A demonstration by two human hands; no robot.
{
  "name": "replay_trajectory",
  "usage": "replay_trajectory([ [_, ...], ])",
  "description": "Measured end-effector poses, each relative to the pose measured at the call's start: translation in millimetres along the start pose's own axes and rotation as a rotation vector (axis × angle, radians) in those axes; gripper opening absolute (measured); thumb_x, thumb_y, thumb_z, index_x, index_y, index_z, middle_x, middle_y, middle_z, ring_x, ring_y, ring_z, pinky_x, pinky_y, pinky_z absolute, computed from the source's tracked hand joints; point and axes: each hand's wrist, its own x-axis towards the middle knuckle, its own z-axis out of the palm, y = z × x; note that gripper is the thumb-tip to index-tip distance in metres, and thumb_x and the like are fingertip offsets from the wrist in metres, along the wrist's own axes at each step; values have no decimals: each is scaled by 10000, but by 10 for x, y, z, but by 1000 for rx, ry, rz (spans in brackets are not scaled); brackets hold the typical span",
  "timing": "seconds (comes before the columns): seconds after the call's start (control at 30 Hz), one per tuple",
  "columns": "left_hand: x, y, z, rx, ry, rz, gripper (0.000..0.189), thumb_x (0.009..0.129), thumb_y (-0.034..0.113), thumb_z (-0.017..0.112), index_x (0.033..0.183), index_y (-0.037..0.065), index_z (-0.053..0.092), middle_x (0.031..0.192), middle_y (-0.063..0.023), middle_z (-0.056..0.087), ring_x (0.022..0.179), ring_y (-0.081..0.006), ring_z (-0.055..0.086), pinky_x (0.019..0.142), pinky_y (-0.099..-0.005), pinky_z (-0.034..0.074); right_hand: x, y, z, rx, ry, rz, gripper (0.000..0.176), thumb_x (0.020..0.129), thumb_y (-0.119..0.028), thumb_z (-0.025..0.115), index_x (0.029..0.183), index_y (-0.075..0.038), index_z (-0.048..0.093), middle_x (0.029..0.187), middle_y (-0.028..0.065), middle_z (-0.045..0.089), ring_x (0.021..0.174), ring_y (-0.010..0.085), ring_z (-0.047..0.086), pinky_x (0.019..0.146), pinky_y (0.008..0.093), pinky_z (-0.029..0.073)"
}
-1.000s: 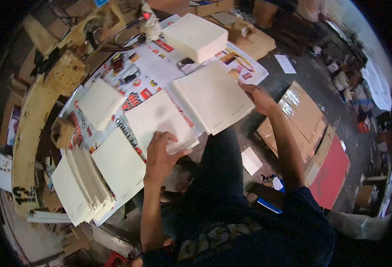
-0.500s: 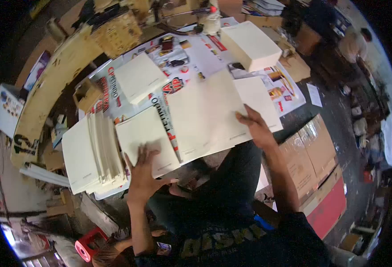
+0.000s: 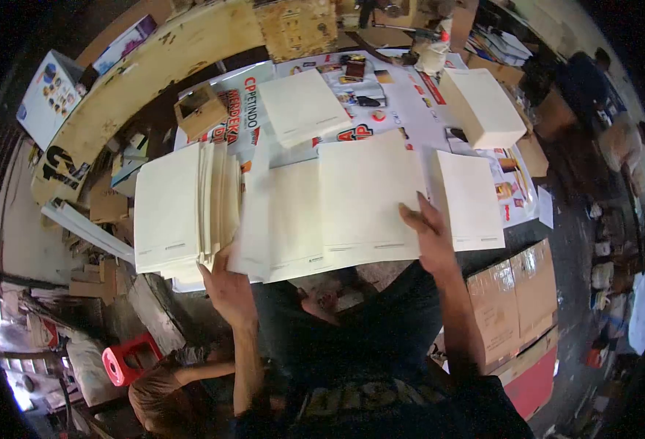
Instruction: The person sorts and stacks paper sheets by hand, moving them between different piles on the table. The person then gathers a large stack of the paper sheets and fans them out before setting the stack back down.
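Note:
A wide cream sheet of paper (image 3: 373,197) with a fold line lies spread in front of me, its lower edge at the table's front. My right hand (image 3: 436,241) rests on its right edge, thumb and forefinger apart. On the left, a motion-blurred paper sheet (image 3: 253,234) stands partly raised. My left hand (image 3: 231,289) grips its lower left corner, fingers partly hidden. Beside that hand is a pile of folded sheets (image 3: 169,208), several leaning upright at its right side. Another cream paper stack (image 3: 471,205) lies right of the spread sheet.
A paper stack (image 3: 304,106) lies at the back, and a taller paper block (image 3: 483,110) at the back right. Printed posters (image 3: 403,110) cover the table. A white bottle (image 3: 433,55) stands behind. Cardboard boxes (image 3: 512,300) are at lower right, a red stool (image 3: 132,358) at lower left.
My left hand has come off the flat pile to its lower left edge, where a sheet is now raised. The view has shifted. My right hand stays at the spread sheet's right edge.

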Motion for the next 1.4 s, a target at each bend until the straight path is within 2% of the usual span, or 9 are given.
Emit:
replay_trajectory([
  [0.27,232,12,233,1642,-205,131,429,910,57,527,1290,-114,426,998,-272,631,960,-319,650,786,-360,500,-127,145,1172,350,-464,237,558,911,-81,515,1444,-45,352,1310,138,522,1206,203,496,996,317,428],
  [0.4,197,220,351,1620,-43,235,449,856,-37,586,1284,-86,459,745,-163,561,665,-233,597,671,-321,508,-338,-24,1173,334,-454,212,555,900,-9,495,1437,-36,361,1316,138,516,1185,200,527,998,316,446],
  [0.47,285,376,261,1120,88,106,431,866,-99,552,1288,-8,532,1131,-75,590,787,-90,559,718,-193,492,-393,-65,1024,251,-448,137,514,945,-57,481,1439,-33,343,1313,150,516,1143,229,564,964,350,484],
  [0.53,534,732,88,1412,48,634,334,901,-65,524,1222,-10,596,1071,-49,639,790,-80,546,699,-191,463,-519,-496,870,179,-650,131,482,965,-84,469,1431,-82,350,1321,150,514,1133,243,570,940,385,498],
  [0.67,1362,1581,-962,1506,-57,891,359,951,207,535,1222,-21,587,989,-105,651,838,-185,576,777,-314,459,-401,-560,79,-98,-358,-197,360,946,-85,508,1305,-61,491,1228,138,591,1105,230,598,887,356,515],
  [0.93,1730,1279,-1084,2372,195,178,472,977,420,469,1282,74,569,1390,-181,476,1287,-336,443,1057,-483,368,-224,-262,-1857,-1136,684,-579,341,818,-202,686,1072,16,618,1070,254,616,984,427,575,892,484,448],
  [1.03,1606,1245,-929,2404,365,1101,476,921,404,588,1295,111,560,1350,-159,507,1256,-366,466,1031,-496,396,-305,-211,-1982,-1259,583,-375,373,811,-174,702,1144,-17,642,1184,263,586,1153,409,511,970,455,416],
  [1.23,427,-405,967,1379,-467,245,321,733,3,700,1041,34,619,1067,-121,635,971,-269,612,879,-356,471,-294,-63,-1760,-1542,834,-511,321,790,-151,707,1070,0,669,1233,244,566,1148,397,506,985,465,406],
  [1.4,-53,-1408,1533,1406,-1146,253,511,650,365,831,969,57,579,962,-99,575,966,-318,557,881,-417,446,-387,-338,-1752,-1250,719,-537,257,840,-151,680,1066,-29,661,995,183,647,896,274,621,827,368,493],
])
